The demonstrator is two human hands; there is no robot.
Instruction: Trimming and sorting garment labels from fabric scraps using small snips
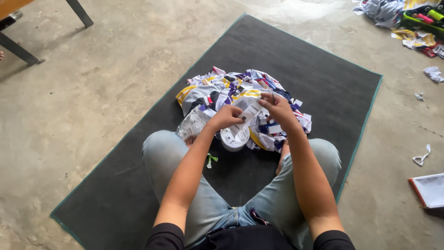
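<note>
Nearest, at the bottom middle of the frame, crossed legs in pale jeans [203, 203] on a dark mat [115, 203], with a small green scrap [211, 159] just beside the left knee. Above the knees, at frame centre, left hand [225, 116] closed, fingers pinched on the lower edge of a white paper tag [249, 112]; right hand [276, 105] also closed, fingertips nipping the tag's upper end, so held taut between the two. Judged very light, thin and bendable, easily creased or torn; best held by the edges, near the corners, with a gentle pinch rather than a squeeze. Just below the hands, a white roll [234, 138], seemingly tape, resting against the heap. Behind and around it, a pile of cloth pieces [240, 90] in white, yellow, purple and red, soft, limp and likely to slide over one another; a clear plastic bag [192, 122] at its left edge, probably slippery. Farther out, bare concrete floor [92, 83], white scraps at the right, a white tray [428, 190] at the lower right edge. Farthest, table legs [27, 51] at upper left, more cloth and a green box [423, 18] at upper right.
</note>
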